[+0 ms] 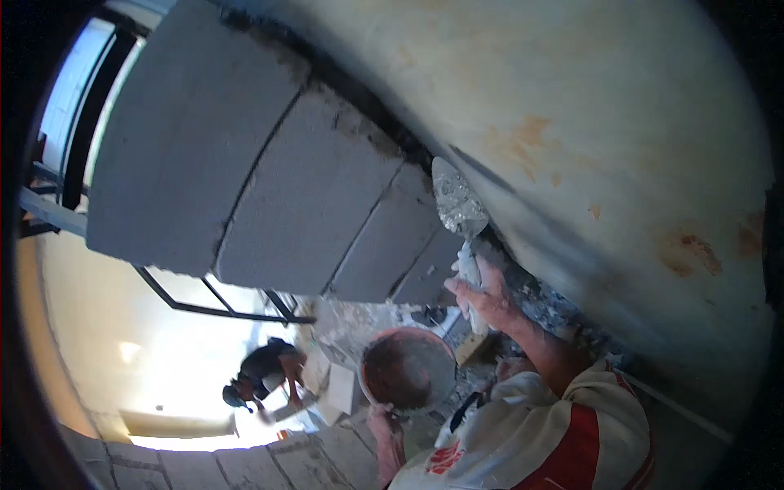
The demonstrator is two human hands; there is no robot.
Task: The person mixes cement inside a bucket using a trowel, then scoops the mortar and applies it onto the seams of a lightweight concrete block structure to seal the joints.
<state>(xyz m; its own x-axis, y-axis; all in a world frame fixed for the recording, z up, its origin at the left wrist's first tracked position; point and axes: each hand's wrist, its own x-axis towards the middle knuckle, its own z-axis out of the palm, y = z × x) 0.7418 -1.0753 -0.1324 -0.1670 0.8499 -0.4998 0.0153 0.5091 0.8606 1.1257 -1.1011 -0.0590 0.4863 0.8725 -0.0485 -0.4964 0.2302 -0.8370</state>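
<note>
My right hand (488, 300) is closed around the pale handle of a trowel (460, 200). The metal blade points up and away, beside the dark gap between the grey blocks (298, 184) and the plastered wall (604, 122). Wet-looking grey smears cover the blade. Lower down, my left hand (384, 422) grips the near rim of a round reddish bucket (448, 359). Some grey-brown material, probably mortar, shows inside it. The fingers of that hand are partly hidden at the rim.
A co-worker (265, 369) bends over at the lower left, beside pale blocks (341, 387). Black metal bars (196, 309) stick out beneath the grey blocks. Rubble (551, 306) lies along the wall's foot, right of a yellowish block (471, 347).
</note>
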